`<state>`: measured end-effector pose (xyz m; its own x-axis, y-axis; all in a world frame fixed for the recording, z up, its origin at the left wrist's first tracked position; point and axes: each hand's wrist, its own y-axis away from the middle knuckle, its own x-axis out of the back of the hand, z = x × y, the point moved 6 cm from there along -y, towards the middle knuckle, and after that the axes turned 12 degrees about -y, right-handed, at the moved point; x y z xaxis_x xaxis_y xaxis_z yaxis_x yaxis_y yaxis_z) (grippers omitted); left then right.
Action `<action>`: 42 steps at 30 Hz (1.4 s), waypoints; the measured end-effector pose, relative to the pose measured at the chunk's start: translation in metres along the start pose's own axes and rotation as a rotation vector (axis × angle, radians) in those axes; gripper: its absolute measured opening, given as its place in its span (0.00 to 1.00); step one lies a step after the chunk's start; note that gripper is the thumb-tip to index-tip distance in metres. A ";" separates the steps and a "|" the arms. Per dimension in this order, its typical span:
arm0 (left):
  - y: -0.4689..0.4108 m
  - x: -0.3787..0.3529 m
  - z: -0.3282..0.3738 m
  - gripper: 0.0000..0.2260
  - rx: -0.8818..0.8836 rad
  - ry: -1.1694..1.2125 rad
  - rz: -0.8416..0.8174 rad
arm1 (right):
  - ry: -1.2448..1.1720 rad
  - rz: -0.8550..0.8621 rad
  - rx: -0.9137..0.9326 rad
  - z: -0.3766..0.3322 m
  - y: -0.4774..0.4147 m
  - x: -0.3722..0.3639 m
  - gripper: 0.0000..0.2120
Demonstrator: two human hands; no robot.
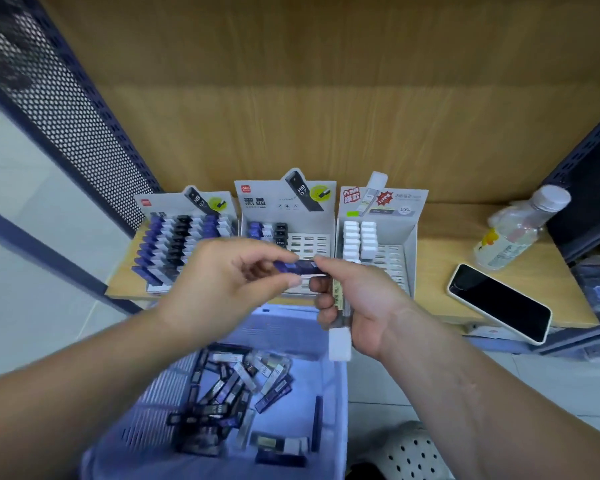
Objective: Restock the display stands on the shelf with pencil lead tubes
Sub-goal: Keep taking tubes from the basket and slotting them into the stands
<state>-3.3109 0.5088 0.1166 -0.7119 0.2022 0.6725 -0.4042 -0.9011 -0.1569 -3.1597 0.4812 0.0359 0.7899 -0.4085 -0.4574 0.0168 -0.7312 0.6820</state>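
Three display stands sit on the wooden shelf: a left stand (184, 216) nearly full of blue, black and white tubes, a middle stand (288, 202) with few tubes, and a right stand (383, 206) with white-capped tubes. My left hand (222, 289) and my right hand (361, 306) meet in front of the middle stand, both pinching a blue pencil lead tube (300, 266). My right hand also grips a clear tube with a white cap (340, 341) in its palm. Below, a lilac basket (329, 393) holds several loose tubes (229, 386).
A phone (499, 303) lies face up on the shelf's right part, with a clear plastic bottle (516, 230) behind it. Perforated dark metal panels flank the shelf at left (66, 109) and right. A white perforated stool (409, 452) stands at the bottom.
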 end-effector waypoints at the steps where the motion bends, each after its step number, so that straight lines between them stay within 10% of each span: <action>1: -0.002 0.018 -0.002 0.11 -0.055 -0.060 -0.034 | 0.017 -0.025 -0.015 0.004 0.000 -0.015 0.07; 6: -0.019 0.080 -0.010 0.09 -0.241 -0.309 -0.107 | 0.086 -0.142 -0.076 0.016 -0.004 -0.066 0.10; 24: -0.084 0.080 -0.200 0.02 0.038 -0.648 -0.161 | 0.086 0.044 -0.034 0.021 -0.071 -0.084 0.10; 42: -0.100 0.049 -0.211 0.05 -0.033 -0.791 -0.295 | 0.085 0.062 -0.042 0.018 -0.086 -0.082 0.09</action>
<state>-3.4259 0.6898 0.0127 0.0323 0.0882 0.9956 -0.5360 -0.8392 0.0918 -3.2371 0.5678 0.0042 0.8395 -0.4030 -0.3645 -0.0093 -0.6813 0.7319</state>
